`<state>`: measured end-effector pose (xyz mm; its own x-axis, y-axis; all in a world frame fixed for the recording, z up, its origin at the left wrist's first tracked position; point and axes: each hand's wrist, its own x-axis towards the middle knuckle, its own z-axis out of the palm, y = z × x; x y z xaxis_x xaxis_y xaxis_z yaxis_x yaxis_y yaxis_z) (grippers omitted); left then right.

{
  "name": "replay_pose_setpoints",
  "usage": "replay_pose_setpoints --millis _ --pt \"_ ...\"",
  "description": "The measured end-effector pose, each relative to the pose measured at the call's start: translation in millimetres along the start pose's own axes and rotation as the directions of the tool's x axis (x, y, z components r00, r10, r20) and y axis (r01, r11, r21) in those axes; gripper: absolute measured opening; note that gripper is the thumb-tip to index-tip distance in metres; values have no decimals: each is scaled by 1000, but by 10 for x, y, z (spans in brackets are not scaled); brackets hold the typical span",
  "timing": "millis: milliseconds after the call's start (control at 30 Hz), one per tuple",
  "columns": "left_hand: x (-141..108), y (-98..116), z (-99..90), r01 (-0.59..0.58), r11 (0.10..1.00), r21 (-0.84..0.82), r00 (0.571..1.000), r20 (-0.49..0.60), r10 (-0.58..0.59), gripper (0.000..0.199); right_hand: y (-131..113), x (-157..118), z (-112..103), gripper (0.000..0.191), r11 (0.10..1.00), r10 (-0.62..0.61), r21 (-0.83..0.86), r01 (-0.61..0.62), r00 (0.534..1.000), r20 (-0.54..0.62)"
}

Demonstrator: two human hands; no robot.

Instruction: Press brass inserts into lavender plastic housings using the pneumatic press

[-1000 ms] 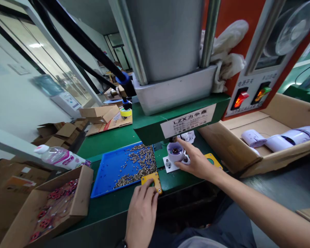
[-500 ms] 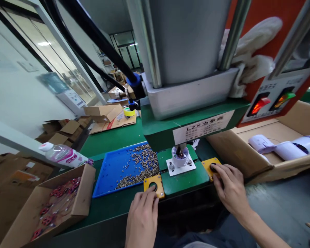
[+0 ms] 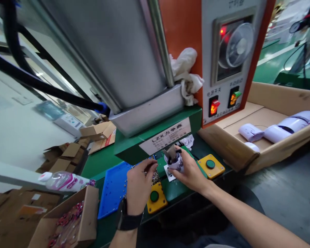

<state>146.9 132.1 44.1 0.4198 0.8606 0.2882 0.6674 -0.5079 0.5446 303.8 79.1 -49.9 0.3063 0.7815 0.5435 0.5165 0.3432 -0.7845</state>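
Observation:
My right hand [image 3: 192, 172] is closed round a white plastic cylinder [image 3: 177, 166] with dark parts inside, tilted over the white fixture plate [image 3: 169, 173] below the press head [image 3: 147, 120]. My left hand [image 3: 139, 182], with a black band at the wrist, hovers over the right side of a blue tray [image 3: 111, 189]. Its thumb and fingertips are pinched together; whatever is between them is too small to make out. Small metal pieces [image 3: 155, 176] lie in the tray, partly hidden by this hand. Yellow boxes with a left green button [image 3: 154, 196] and a right green button [image 3: 210, 164] flank the fixture, untouched.
A large carton [image 3: 260, 113] of white cylinders stands at the right. At the left are a small carton [image 3: 89, 217] of red and black parts and a plastic bottle [image 3: 64, 181]. The orange control box [image 3: 186, 27] carries lit switches. Black hoses [image 3: 49, 93] hang at upper left.
Both hands have left the buttons. My right hand has moved left and taken hold of the white cylinder; my left hand has moved up over the tray. The view has turned right.

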Motion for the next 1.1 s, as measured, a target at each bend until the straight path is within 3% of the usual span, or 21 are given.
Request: replay_pose_setpoints --millis 267,533,767,933,1100 --pt "383 360 35 -157 973 169 961 254 111 11 -20 16 -56 70 1000 9 -6 -9 1000 14" --pt "457 439 83 -350 876 333 873 454 176 15 -45 37 -76 67 1000 17 13 -18 999 31" --pt "446 460 94 -350 868 352 886 424 185 17 -21 36 -63 67 999 22 22 -23 999 39" --pt "420 505 112 -412 792 450 850 504 156 17 -30 23 -67 66 1000 15 9 -15 999 48" --pt "434 574 116 -441 755 485 854 484 188 13 -22 69 -80 68 1000 -8 -28 10 997 79"
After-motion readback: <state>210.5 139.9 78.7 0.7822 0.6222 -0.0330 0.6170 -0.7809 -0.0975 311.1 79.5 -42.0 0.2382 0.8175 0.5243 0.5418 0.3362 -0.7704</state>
